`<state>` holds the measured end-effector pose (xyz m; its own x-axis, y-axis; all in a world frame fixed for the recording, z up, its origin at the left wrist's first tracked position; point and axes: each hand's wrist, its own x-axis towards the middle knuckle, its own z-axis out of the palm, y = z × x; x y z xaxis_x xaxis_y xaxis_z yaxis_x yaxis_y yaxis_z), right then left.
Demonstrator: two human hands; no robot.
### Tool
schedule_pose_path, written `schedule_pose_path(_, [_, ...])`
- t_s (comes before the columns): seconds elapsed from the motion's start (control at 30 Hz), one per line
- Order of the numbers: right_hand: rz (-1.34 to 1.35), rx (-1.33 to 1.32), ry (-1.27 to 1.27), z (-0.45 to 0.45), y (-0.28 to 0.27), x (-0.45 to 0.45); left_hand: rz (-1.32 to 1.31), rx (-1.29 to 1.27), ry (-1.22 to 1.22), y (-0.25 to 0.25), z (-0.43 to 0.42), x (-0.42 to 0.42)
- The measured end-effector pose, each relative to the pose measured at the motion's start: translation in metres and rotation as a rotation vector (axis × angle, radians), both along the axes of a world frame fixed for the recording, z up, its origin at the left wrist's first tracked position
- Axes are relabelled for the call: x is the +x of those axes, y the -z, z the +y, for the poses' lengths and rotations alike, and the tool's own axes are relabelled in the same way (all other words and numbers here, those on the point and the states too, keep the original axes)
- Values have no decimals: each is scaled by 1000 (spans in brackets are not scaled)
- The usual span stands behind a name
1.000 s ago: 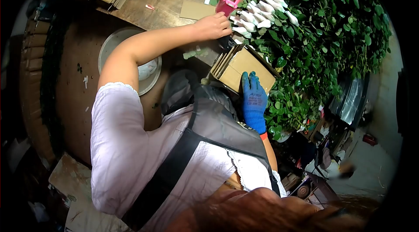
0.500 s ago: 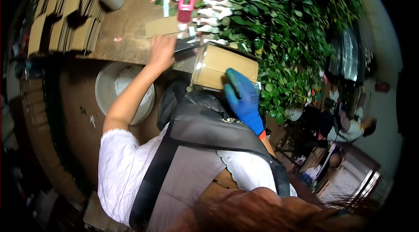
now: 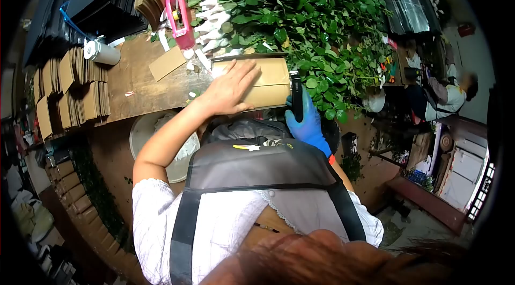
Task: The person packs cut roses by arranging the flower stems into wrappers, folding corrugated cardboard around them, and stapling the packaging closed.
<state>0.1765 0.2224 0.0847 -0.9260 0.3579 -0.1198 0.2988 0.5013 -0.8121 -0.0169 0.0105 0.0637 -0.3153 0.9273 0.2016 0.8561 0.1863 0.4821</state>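
A tan cardboard package with dark edges lies at the front of the wooden table, close to my apron. My bare left hand rests flat on its left part, fingers stretched out. At the package's right end, my right hand, in a blue glove, is closed around a black stapler. The stapler stands against or just beside that end; whether it touches is unclear. Its lower part is hidden by the glove.
Leafy green stems with white-wrapped heads cover the table behind. A pink holder, loose cardboard piece, white cup and folded cardboard stacks stand left. Below is a white tub. Another person is far right.
My left hand has moved right onto the package. The black tool lying by my left hand is gone from there, and my right hand now holds a stapler. The view has shifted.
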Motion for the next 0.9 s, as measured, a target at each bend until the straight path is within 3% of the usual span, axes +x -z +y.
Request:
schedule_pose_path(0.1, [67,-303,156,5,31,11,15,-44,13,3,12,-3])
schedule_pose_path(0.2, [199,-306,77,16,60,-7,83,-124,18,10,18,-5])
schedule_pose_path(0.3, [129,-336,155,40,93,-14,140,-154,14,18,19,-1])
schedule_pose_path(0.33, [133,-446,189,39,65,-16,172,-160,18,20,20,1])
schedule_pose_path(0.43, [28,-454,250,48,19,1,239,-170,2,25,23,10])
schedule_pose_path(0.57, [-398,72,-135,51,-31,18,253,-209,-12,25,25,16])
schedule_pose_path(0.7, [-590,472,-216,38,5,11,236,-258,-6,25,25,16])
schedule_pose_path(0.83, [-369,466,-235,40,21,11,222,-245,-12,28,24,16])
schedule_pose_path(0.9, [-414,462,-222,39,28,11,221,-245,-10,29,25,15])
